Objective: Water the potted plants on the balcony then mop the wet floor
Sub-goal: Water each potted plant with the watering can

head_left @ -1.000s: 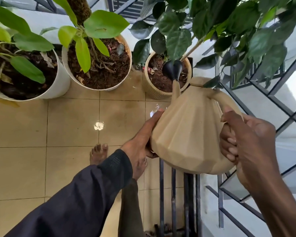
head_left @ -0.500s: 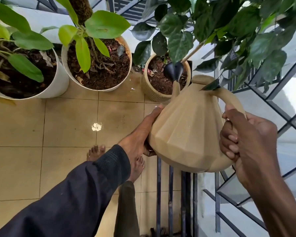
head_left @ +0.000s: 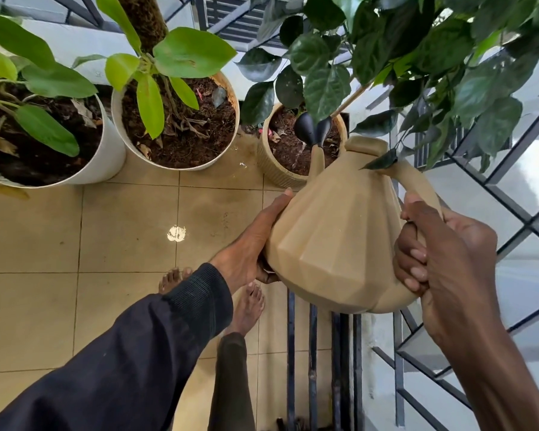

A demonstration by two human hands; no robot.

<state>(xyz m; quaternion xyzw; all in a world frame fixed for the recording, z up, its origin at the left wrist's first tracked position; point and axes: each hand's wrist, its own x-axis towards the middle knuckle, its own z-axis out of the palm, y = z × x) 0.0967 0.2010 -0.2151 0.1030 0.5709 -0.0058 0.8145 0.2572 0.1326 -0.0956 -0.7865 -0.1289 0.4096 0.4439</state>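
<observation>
A tan faceted watering can [head_left: 339, 241] is tilted forward, its black rose [head_left: 311, 129] over the soil of a small ribbed beige pot [head_left: 277, 169] with a dark-leaved plant [head_left: 386, 42]. Thin streams of water fall onto that soil. My right hand [head_left: 442, 253] is wrapped around the can's handle. My left hand [head_left: 252, 247] supports the can's left side and underside. Two larger white pots stand to the left: the middle pot [head_left: 119, 119] and the left pot [head_left: 106, 163], both with light green leaves.
Beige floor tiles [head_left: 44, 237] lie below, with a bright glint [head_left: 176, 233] and a damp patch near the pots. My bare feet [head_left: 246, 306] stand on the tiles. A dark metal railing [head_left: 511, 194] runs along the right, with bars [head_left: 311, 353] under the can.
The can has tipped slightly further and water now falls onto the small pot's soil. My view shifted a little; both hands keep their hold.
</observation>
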